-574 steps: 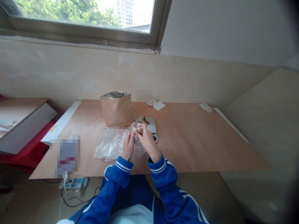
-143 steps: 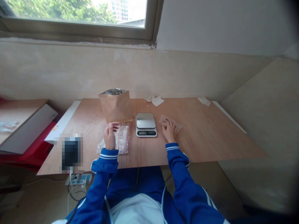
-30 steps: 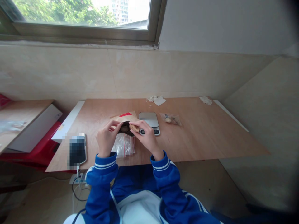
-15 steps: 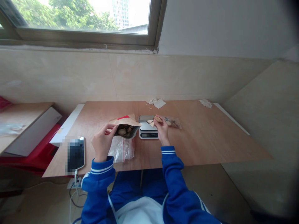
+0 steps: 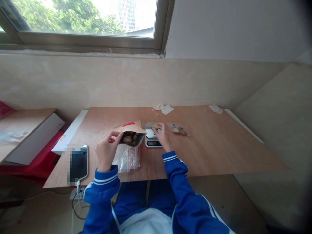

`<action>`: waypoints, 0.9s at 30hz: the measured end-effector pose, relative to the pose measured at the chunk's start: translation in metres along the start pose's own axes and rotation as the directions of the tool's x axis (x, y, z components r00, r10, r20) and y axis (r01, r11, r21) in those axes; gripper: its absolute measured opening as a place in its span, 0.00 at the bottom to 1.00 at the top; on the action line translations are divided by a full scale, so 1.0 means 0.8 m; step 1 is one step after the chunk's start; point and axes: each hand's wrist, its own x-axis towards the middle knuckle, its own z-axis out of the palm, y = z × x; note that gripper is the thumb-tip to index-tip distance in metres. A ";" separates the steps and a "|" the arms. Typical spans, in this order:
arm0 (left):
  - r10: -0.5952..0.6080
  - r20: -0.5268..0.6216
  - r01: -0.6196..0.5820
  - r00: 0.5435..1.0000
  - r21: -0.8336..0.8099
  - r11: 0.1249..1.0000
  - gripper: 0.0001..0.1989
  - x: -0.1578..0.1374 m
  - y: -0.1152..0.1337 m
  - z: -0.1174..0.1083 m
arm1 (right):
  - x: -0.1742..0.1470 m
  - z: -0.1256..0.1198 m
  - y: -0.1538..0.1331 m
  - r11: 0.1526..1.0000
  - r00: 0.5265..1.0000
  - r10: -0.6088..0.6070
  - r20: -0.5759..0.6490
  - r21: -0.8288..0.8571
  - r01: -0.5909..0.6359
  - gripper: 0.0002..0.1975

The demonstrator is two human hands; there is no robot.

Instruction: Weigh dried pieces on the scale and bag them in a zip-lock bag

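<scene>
My left hand pinches the near-left edge of a kraft paper pouch with a red patch. The pouch gapes toward me, and several dried mushrooms show in its dark mouth. Over the plate of a kitchen scale, my right hand is closed on a tan, wrinkled dried mushroom. Whether that piece touches the plate I cannot tell. The scale's dark display faces me, its right end behind my wrist.
Right of the scale lies a clear bag with similar pieces inside. Empty zip bags lie below the pouch. A phone on a charging cable rests at the table's left. Paper scraps sit near the back edge.
My right hand has moved left with the dried mushroom, farther over the scale plate, uncovering more of the clear bag. My left hand holds the pouch in nearly the same place.
</scene>
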 end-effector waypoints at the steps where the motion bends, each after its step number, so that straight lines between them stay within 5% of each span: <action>1: 0.002 -0.002 -0.002 1.000 -0.002 1.000 0.12 0.000 0.000 0.001 | -0.006 0.005 -0.004 1.000 1.000 -0.012 0.026 -0.024 0.013 0.18; 6: 0.015 -0.007 -0.015 1.000 -0.003 1.000 0.13 -0.001 0.001 -0.001 | -0.019 0.023 -0.007 0.955 0.985 -0.113 0.130 -0.261 0.144 0.07; 10: 0.020 -0.002 -0.020 1.000 0.004 1.000 0.12 -0.002 0.002 -0.002 | -0.010 0.014 -0.016 0.939 0.993 -0.094 0.076 -0.325 0.114 0.08; 15: 0.046 -0.009 -0.046 0.999 -0.013 0.999 0.14 -0.001 -0.003 0.004 | -0.019 -0.021 -0.098 0.965 0.960 -0.253 -0.121 -0.099 0.242 0.08; 17: 0.066 -0.015 -0.066 0.998 -0.026 0.997 0.14 -0.001 -0.005 0.008 | -0.033 -0.030 -0.146 0.942 0.937 -0.329 -0.113 0.027 0.334 0.08; 21: 0.089 -0.009 -0.089 0.996 -0.062 0.994 0.14 -0.002 -0.007 0.011 | -0.056 -0.020 -0.216 0.869 0.798 -0.488 0.355 0.107 0.483 0.14; 23: 0.089 0.008 -0.088 0.996 -0.077 0.993 0.14 -0.002 -0.009 0.010 | -0.058 -0.005 -0.229 0.876 0.743 -0.396 0.540 -0.022 0.483 0.18; 27: 0.070 0.045 -0.067 0.997 -0.054 0.996 0.13 -0.003 -0.011 0.005 | -0.046 0.029 -0.228 0.859 0.746 -0.173 0.643 -0.271 0.434 0.19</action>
